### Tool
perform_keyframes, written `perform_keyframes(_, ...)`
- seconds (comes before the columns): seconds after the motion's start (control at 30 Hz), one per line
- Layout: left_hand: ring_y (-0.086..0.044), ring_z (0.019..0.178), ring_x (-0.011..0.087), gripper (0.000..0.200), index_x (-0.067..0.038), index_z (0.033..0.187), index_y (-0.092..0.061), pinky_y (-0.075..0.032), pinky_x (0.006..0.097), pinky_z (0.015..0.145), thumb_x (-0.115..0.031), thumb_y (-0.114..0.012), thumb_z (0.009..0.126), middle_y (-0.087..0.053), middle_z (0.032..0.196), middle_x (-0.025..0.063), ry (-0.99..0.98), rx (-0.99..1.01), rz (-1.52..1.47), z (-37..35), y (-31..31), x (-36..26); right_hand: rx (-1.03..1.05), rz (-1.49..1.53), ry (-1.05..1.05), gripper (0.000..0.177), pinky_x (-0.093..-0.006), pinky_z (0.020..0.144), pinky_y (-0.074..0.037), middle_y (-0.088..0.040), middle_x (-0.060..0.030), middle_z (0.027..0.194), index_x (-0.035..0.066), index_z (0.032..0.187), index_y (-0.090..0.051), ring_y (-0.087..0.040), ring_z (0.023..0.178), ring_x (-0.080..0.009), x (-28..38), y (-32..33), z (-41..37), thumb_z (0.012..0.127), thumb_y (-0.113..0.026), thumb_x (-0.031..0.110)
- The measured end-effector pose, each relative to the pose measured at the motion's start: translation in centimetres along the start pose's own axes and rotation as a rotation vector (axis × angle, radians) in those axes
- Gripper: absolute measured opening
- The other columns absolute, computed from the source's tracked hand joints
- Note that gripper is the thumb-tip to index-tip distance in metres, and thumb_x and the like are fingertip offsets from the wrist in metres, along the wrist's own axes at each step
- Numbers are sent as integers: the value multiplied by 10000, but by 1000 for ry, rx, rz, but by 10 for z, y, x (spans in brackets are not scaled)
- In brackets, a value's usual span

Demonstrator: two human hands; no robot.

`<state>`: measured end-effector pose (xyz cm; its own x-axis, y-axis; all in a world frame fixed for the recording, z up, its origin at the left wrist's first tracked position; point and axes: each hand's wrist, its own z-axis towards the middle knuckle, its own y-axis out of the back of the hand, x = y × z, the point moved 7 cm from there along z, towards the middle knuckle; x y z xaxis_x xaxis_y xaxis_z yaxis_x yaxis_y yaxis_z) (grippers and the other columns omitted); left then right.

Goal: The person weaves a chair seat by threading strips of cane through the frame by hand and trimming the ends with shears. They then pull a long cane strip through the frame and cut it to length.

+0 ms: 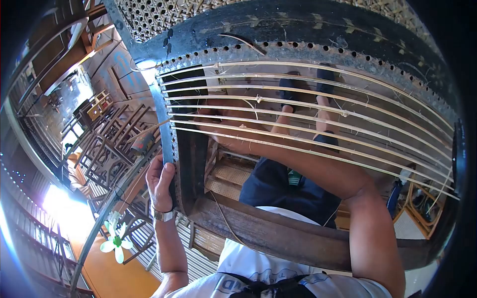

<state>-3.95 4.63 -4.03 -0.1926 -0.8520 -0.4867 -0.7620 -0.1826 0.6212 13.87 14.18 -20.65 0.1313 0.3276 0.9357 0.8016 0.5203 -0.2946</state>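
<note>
Fingers of the left hand (160, 186) are half curled, with the thumb laid against the outer edge of the dark wooden chair frame (298, 27), which is placed in front of the white shirt (238, 256); those of the right hand (211, 119) are obscured beneath the cane strands (259, 100). Whether anything is grasped by either cannot be told. Judged by its thick rails, the frame is probably heavy and rigid, best gripped at a side rail; the strands seem light, springy and easily split, best pinched near the drilled holes (325, 48).
</note>
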Motion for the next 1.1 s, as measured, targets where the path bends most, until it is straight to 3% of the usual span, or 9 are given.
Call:
perform_keyframes(0.47, -504, 727, 29, 424, -3, 1055, -628, -386, 184, 688, -373, -729, 873, -617, 839, -38, 19, -10, -38, -1, 2, 2, -5, -77, 52, 247, -402, 811, -531, -642, -146, 1075, 44, 1138, -649, -631, 960, -303, 10, 4, -3, 951, -579, 191)
perform_keyframes(0.73, -548, 812, 47, 387, 10, 1087, -626, -425, 202, 766, -322, -705, 905, -638, 917, -19, 9, 47, -39, -1, -2, -2, 44, -68, 164, 233, -406, 797, -536, -642, -150, 1065, 42, 1129, -652, -634, 950, -311, 31, -20, 19, 947, -578, 167)
perform_keyframes(0.83, -567, 822, 49, 364, 10, 1096, -622, -440, 206, 776, -293, -704, 913, -655, 920, -7, 17, 86, -81, 0, -4, -3, 168, -318, 290, 276, -395, 906, -504, -619, -103, 1144, 114, 1243, -602, -602, 1009, -278, 32, -26, 17, 1038, -488, 259)
perform_keyframes(0.9, -570, 819, 49, 364, 4, 1090, -618, -444, 207, 770, -301, -705, 914, -655, 920, -10, 28, 90, -84, -1, -4, -2, 196, -375, 274, 264, -400, 885, -503, -620, -106, 1141, 83, 1200, -619, -602, 996, -276, 33, -30, 17, 1016, -547, 258)
perform_keyframes(0.97, -570, 816, 48, 362, 1, 1084, -616, -444, 206, 767, -305, -707, 913, -655, 920, -11, 34, 89, -98, -2, -6, -3, 273, -5, -87, 281, -402, 892, -501, -615, -112, 1147, 72, 1201, -615, -604, 1003, -273, 24, -29, 21, 1007, -568, 270)
perform_keyframes(1.1, -569, 814, 44, 354, -8, 1066, -613, -443, 204, 764, -307, -714, 906, -654, 920, -11, 45, 90, -98, -1, -5, -3, 276, -147, -17, 323, -399, 883, -509, -625, -114, 1127, 79, 1213, -604, -614, 994, -267, 21, -31, 24, 1019, -537, 328)
